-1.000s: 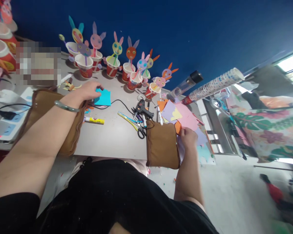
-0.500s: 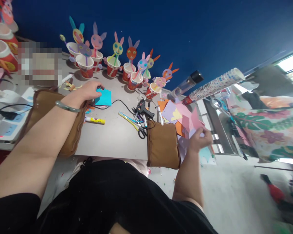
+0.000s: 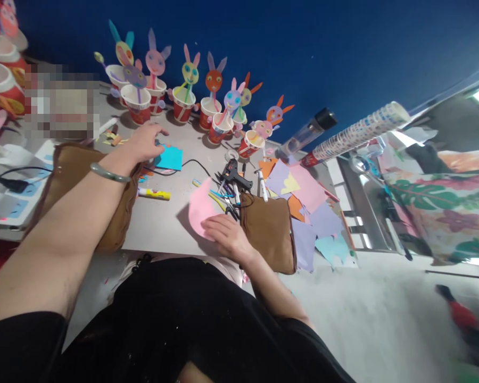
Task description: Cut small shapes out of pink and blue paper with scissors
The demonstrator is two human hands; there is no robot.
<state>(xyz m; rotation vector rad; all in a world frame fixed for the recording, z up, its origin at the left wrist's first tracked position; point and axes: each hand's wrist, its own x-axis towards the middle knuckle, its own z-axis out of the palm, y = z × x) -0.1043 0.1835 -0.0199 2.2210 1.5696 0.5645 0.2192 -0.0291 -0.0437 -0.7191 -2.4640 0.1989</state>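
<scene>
My right hand (image 3: 228,236) is closed on a pink sheet of paper (image 3: 199,213) with a cut edge, held over the front of the table (image 3: 155,229). Its thumb is hidden behind the paper. Over at the left, my left hand (image 3: 146,141) has its fingers apart beside a small blue sheet of paper (image 3: 171,158) on the tabletop, with nothing visible in it. A yellow glue stick (image 3: 154,194) lies below that hand. Behind the pink paper are a black glue gun (image 3: 234,173) and scissors (image 3: 232,213), the latter partly covered.
Paper cups with rabbit figures (image 3: 183,103) line the blue wall. Brown cushions (image 3: 267,234) rest on the table's front edge. Coloured paper sheets (image 3: 309,186) are spread at the right, near a long stack of cups (image 3: 355,135) and a clear tube (image 3: 305,135).
My right hand has brought the pink paper from the pile at the right to the table's front middle. My left hand stays by the blue paper, its fingers now more spread.
</scene>
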